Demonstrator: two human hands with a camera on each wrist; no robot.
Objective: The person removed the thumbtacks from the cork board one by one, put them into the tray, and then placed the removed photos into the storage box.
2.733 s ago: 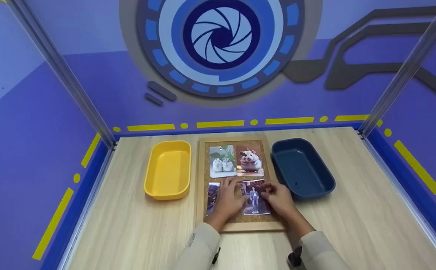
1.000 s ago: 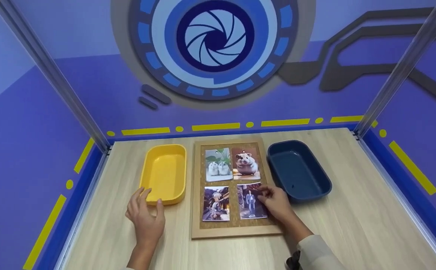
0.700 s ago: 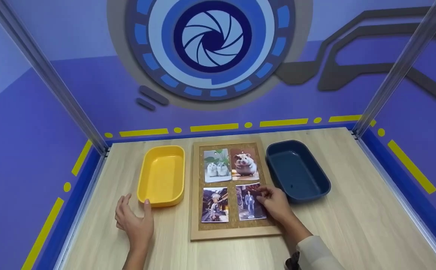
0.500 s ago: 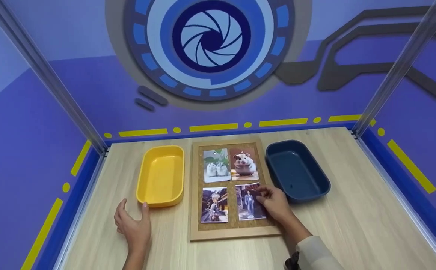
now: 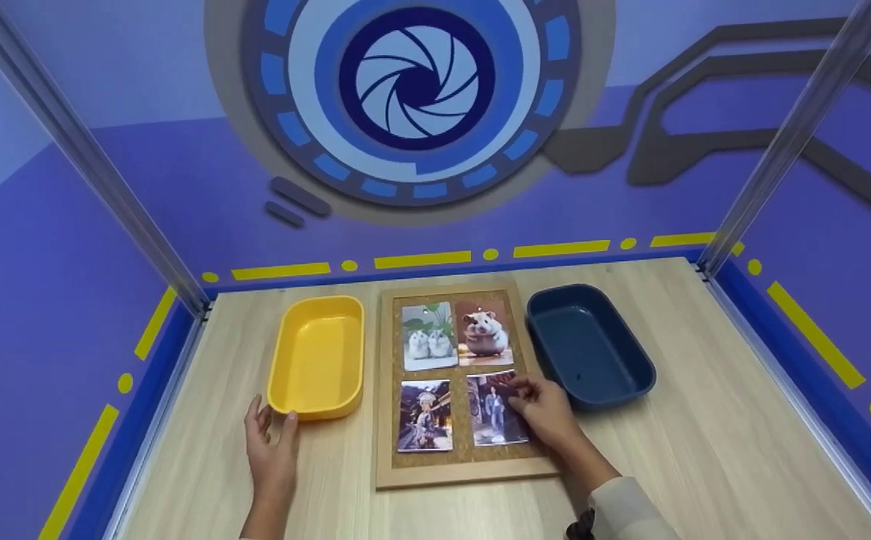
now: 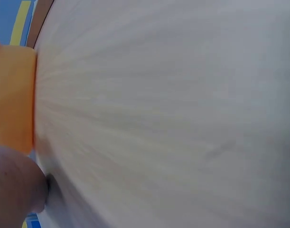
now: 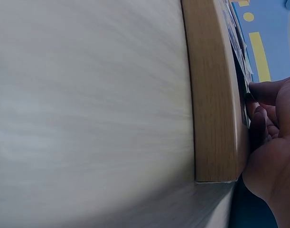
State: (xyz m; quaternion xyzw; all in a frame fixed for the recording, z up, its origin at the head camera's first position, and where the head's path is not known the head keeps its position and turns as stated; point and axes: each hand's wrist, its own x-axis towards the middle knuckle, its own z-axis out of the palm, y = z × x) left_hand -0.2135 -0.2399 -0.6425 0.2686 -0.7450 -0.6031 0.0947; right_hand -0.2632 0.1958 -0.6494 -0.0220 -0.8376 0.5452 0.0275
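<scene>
A wood-framed cork board (image 5: 384,435) lies mid-table with several photos on it. At its lower right is a photo of a standing figure in blue (image 5: 494,420); my right hand (image 5: 551,416) pinches its upper right edge between thumb and curled fingers. The right wrist view has the same hand (image 7: 282,156) beyond the board's frame (image 7: 212,95). My left hand (image 5: 270,454), fingers loosely bent, is at the near left corner of a yellow tray (image 5: 273,375), thumb close to the rim. Part of that hand (image 6: 14,190) shows below the tray (image 6: 12,95) in the left wrist view.
Two hamster photos (image 5: 429,349) fill the board's upper half, and a photo of a figure in a headdress (image 5: 424,427) lies lower left. Right of the board stands a dark blue tray (image 5: 593,352) with a tiny dark speck inside. Blue-purple panels wall the table (image 5: 743,450).
My left hand has left the photos and gone left to the yellow tray, lately turning in closer to its corner. The right hand stays at the lower right photo. The view has shifted slightly.
</scene>
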